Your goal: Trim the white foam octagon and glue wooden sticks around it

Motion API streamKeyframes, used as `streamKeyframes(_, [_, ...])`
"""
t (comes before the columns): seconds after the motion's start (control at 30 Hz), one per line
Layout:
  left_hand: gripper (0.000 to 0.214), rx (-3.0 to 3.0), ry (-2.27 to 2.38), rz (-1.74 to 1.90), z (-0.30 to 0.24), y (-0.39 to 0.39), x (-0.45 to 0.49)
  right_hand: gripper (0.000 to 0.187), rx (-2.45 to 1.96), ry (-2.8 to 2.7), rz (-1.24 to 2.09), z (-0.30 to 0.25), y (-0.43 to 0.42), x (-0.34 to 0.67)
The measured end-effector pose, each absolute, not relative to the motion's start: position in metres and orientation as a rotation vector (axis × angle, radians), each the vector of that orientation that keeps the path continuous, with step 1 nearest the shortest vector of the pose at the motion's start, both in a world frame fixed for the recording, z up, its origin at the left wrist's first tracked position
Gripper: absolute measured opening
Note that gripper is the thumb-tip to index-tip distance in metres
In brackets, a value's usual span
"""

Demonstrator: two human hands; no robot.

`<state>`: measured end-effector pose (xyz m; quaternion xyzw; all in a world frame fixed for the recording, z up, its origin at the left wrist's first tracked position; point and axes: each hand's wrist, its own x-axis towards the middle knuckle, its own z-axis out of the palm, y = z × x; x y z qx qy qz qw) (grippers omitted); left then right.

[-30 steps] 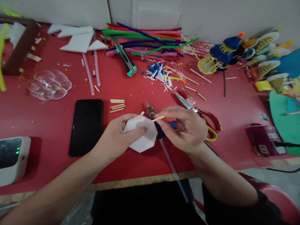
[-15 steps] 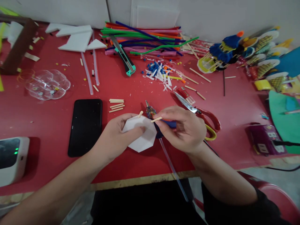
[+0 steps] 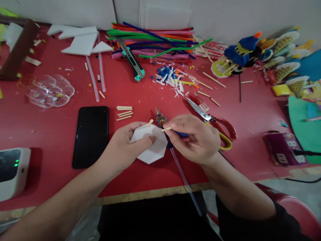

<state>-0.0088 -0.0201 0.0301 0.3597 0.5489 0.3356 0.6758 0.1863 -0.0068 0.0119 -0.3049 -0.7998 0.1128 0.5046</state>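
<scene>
My left hand [image 3: 127, 142] grips a white many-sided foam board piece [image 3: 152, 149], its thumb flat across the top face. One short wooden stick [image 3: 150, 123] stands up at the far edge of that piece. Between the thumb and forefinger of my right hand [image 3: 194, 139] is a second short wooden stick [image 3: 166, 129], held close to the piece's right corner. Behind the right hand lies a blue hot glue gun [image 3: 162, 119], partly hidden, with a clear glue stick [image 3: 184, 177] trailing out toward the table's front edge.
Several cut sticks [image 3: 124, 113] lie beside a black phone [image 3: 90, 137]. Scissors [image 3: 210, 118] rest to the right, near a purple power socket box [image 3: 284, 149]. Further back are a utility knife [image 3: 132, 63], pipe cleaners [image 3: 152, 40], foam scraps [image 3: 82, 40] and a clear flower-shaped tray [image 3: 50, 91].
The stick in my right fingers has shifted slightly left and shows less of its length. My left hand and the foam piece stay nearly still.
</scene>
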Motion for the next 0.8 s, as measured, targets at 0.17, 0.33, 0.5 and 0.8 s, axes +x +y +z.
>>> streamKeyframes(0.17, [0.031,0.81,1.213,0.749,0.0301,-0.0205,-0.0094,0.027,-0.731,-1.933,0.28,0.0114,-0.0067,0.1858])
streamKeyframes(0.33, [0.03,0.824,1.223,0.752,0.0287,-0.0198,-0.0112,0.026,-0.706,-1.934,0.273,0.0086,-0.006,0.1855])
streamKeyframes(0.5, [0.027,0.837,1.207,0.761,0.027,-0.0194,-0.0121,0.027,-0.671,-1.945,0.284,0.0057,-0.0041,0.186])
streamKeyframes(0.8, [0.03,0.851,1.216,0.77,0.0271,-0.0205,-0.0107,0.027,-0.66,-1.975,0.238,0.0074,-0.0037,0.1867])
